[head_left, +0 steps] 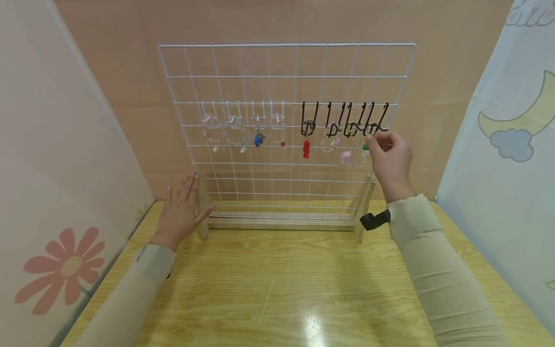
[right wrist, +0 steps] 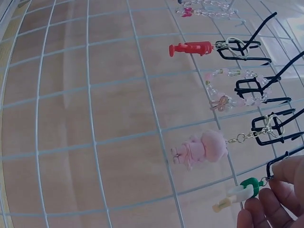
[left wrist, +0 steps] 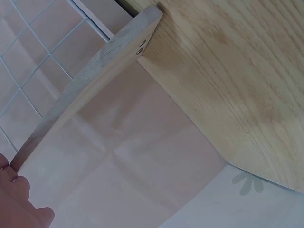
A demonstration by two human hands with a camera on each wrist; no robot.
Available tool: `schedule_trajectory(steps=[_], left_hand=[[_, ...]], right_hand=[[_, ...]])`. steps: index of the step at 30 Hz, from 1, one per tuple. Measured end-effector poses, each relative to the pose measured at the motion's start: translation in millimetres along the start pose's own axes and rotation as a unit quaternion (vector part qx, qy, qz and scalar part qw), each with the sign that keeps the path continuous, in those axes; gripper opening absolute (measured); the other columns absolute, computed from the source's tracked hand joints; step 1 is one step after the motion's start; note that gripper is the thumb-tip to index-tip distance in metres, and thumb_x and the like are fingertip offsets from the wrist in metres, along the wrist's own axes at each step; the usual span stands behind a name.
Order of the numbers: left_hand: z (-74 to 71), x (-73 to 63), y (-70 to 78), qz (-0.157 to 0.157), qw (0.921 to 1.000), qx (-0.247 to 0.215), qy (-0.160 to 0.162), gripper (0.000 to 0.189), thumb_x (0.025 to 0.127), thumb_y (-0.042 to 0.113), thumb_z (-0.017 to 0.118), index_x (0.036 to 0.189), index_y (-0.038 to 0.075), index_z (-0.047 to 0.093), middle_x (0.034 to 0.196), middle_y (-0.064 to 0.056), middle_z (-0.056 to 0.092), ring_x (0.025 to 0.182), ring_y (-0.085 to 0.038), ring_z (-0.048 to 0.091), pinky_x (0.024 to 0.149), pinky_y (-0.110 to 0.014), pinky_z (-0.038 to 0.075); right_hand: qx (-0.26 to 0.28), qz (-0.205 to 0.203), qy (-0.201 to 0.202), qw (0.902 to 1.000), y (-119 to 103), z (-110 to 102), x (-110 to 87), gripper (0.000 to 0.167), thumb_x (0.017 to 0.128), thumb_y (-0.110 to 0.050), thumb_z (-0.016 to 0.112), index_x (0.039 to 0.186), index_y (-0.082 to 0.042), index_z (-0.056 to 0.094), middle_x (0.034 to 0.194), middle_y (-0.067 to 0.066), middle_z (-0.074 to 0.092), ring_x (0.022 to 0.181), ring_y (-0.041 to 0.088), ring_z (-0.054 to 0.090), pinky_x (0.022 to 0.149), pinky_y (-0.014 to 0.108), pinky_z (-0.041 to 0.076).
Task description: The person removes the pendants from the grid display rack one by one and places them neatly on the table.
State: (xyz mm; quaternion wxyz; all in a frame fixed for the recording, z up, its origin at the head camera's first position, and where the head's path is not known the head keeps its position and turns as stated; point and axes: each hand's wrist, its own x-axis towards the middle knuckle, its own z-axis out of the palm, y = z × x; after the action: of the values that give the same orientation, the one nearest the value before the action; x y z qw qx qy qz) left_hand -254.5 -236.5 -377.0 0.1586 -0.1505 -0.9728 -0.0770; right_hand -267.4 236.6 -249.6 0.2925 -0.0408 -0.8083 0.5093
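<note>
At the rightmost black hook (head_left: pixel 383 115) of a white wire grid rack (head_left: pixel 282 75), my right hand (head_left: pixel 392 159) pinches a keychain (right wrist: pixel 251 186) by its top end. Its small green-and-white figure hangs beside my fingers. Thumb and index finger meet right at the hook's tip, partly hiding the ring. A pink figure keychain (right wrist: pixel 213 146) hangs on the neighbouring hook, then a beaded bracelet (right wrist: pixel 229 72) and a red figure keychain (right wrist: pixel 192 48). My left hand (head_left: pixel 179 209) rests with extended fingers against the rack's left wooden leg (left wrist: pixel 90 80).
White hooks on the left hold beaded bracelets (head_left: pixel 212 135) and a blue figure keychain (head_left: pixel 258 140). A wooden crossbar (head_left: pixel 282 223) joins the rack's legs on the wood-grain table (head_left: pixel 243 274). Printed panels stand at both sides, a tan backdrop (head_left: pixel 286 21) behind.
</note>
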Motion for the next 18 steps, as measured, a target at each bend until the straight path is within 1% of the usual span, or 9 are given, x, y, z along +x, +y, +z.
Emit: schedule_trajectory(steps=[5,7,9,11,14,18], left_hand=[[0.5,0.0,0.4,0.000,1.0000,0.001,0.003,0.091,0.105,0.055,0.045,0.162,0.004,-0.004,0.170,-0.013,-0.004,0.156,-0.035,0.002,0.120,-0.064,-0.002],[0.6,0.2,0.8,-0.001,1.0000,-0.003,0.005,0.091,0.105,0.055,0.044,0.162,0.004,-0.004,0.170,-0.013,-0.004,0.156,-0.035,0.002,0.120,-0.064,-0.003],[0.3,0.3,1.2,-0.001,0.9999,-0.008,0.007,0.091,0.105,0.055,0.045,0.162,0.004,-0.004,0.170,-0.013,-0.005,0.156,-0.034,0.002,0.121,-0.063,-0.003],[0.1,0.3,1.5,0.000,0.9998,-0.015,0.010,0.091,0.104,0.052,0.048,0.162,0.004,-0.004,0.170,-0.013,-0.004,0.156,-0.033,0.001,0.120,-0.063,-0.003],[0.2,0.6,1.7,0.002,0.9997,-0.015,0.017,0.091,0.104,0.049,0.051,0.162,0.003,-0.001,0.170,-0.014,-0.002,0.156,-0.034,0.002,0.120,-0.065,0.000],[0.7,1.0,1.7,0.002,0.9997,-0.012,0.019,0.091,0.104,0.049,0.052,0.162,0.002,-0.001,0.170,-0.015,-0.001,0.156,-0.034,0.003,0.120,-0.066,0.002]], right_hand=[[0.031,0.017,-0.004,0.9994,-1.4,-0.8,0.3,0.024,0.100,-0.038,0.063,0.103,-0.014,0.063,0.101,-0.009,0.057,0.089,0.005,0.054,0.072,0.015,0.048],[0.057,0.021,-0.005,0.9981,-1.7,-0.9,-0.2,0.020,0.100,-0.034,0.064,0.102,-0.015,0.063,0.101,-0.008,0.059,0.088,0.006,0.055,0.074,0.014,0.050],[0.095,0.026,-0.005,0.9951,-2.3,-0.8,-1.1,0.015,0.100,-0.029,0.066,0.099,-0.014,0.064,0.099,-0.007,0.063,0.086,0.006,0.058,0.076,0.015,0.052],[0.143,0.034,-0.006,0.9890,-3.0,-0.8,-2.1,0.013,0.098,-0.024,0.068,0.098,-0.012,0.065,0.097,-0.006,0.067,0.084,0.006,0.061,0.077,0.016,0.054],[0.215,0.046,-0.009,0.9755,-4.4,-1.0,-3.6,0.012,0.097,-0.018,0.071,0.099,-0.007,0.066,0.093,-0.002,0.071,0.081,0.007,0.066,0.076,0.017,0.056],[0.273,0.062,-0.014,0.9600,-6.5,-1.8,-5.9,0.008,0.096,-0.016,0.071,0.096,-0.008,0.070,0.090,0.000,0.072,0.077,0.008,0.066,0.072,0.016,0.056]])
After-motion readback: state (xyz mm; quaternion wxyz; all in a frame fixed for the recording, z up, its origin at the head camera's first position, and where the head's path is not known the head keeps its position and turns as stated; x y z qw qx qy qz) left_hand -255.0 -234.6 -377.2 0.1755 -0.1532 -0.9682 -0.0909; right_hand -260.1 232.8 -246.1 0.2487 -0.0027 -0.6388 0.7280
